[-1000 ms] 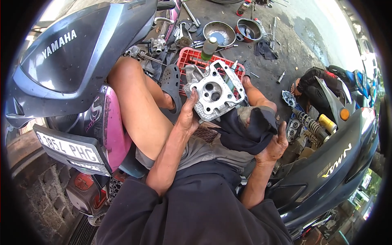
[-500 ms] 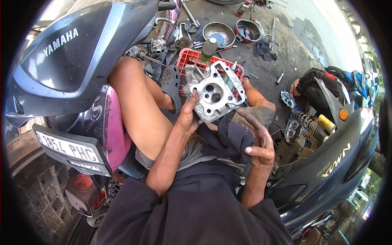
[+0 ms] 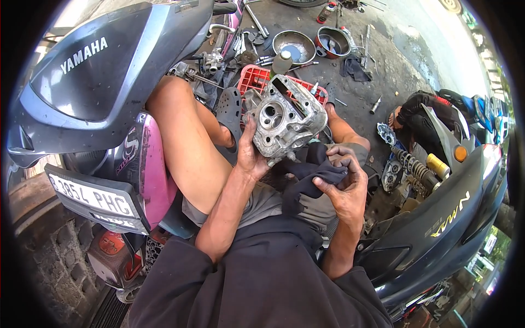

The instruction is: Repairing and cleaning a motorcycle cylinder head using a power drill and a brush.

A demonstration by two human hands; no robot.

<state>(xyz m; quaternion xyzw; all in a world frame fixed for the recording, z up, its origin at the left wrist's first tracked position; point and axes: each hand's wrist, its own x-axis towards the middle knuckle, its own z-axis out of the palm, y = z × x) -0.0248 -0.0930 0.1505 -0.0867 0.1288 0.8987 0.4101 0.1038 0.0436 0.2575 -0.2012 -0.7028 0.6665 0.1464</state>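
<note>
My left hand (image 3: 250, 158) grips the lower left of a silvery metal cylinder head (image 3: 287, 117), held up over my lap and tipped so that a slot and a round recess with holes show. My right hand (image 3: 344, 183) has its fingers curled round a bunched black cloth (image 3: 311, 180), just below and right of the casting. Behind the cylinder head lie a red plastic crate (image 3: 252, 79) and an upright bottle with green liquid (image 3: 281, 63), both partly hidden by it.
Scooters flank me, grey-and-pink left (image 3: 82, 93), dark right (image 3: 426, 240). Ahead lie a metal bowl (image 3: 284, 44), a red pot (image 3: 336, 37), scattered tools (image 3: 257, 24) and a rag (image 3: 355, 71). At right are shock absorbers (image 3: 415, 167) and another person's dark-clothed leg (image 3: 415, 109).
The cylinder head has tilted, showing more of its side and slot. My right hand has drawn its fingers in round the cloth and gathered it nearer the casting.
</note>
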